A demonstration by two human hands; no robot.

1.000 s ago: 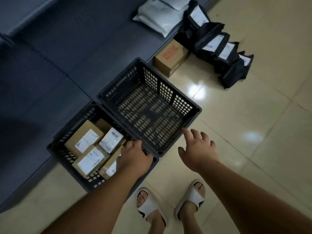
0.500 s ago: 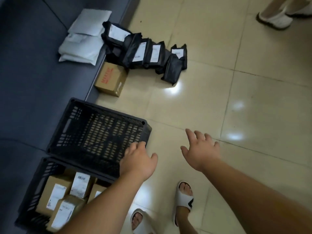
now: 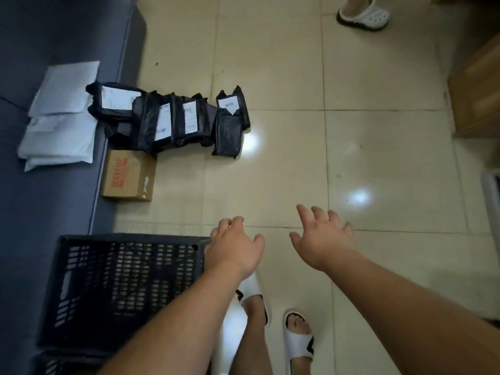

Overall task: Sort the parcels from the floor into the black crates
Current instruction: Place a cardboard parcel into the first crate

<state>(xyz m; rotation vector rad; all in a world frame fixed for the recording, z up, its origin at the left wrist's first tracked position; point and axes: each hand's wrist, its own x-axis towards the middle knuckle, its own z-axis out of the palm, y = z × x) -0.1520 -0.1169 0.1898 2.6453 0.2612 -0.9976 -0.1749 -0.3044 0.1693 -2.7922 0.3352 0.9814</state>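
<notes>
Cut off: second black crate point(image 3: 48, 365), only its rim in frame, contents unseen.
Black crate point(image 3: 119, 288): slatted, empty, lower left.
Parcels: black mailers point(image 3: 173, 120), cardboard box point(image 3: 128, 175), on tile beyond.
Left hand point(image 3: 234, 246): fingers loosely curled, holding nothing.
Right hand point(image 3: 323, 239): fingers spread.

Both forearms are bare, with no sleeves, watch or rings showing; the feet wear white open-toe slide sandals point(image 3: 297, 345) (dark inner edges).
</notes>
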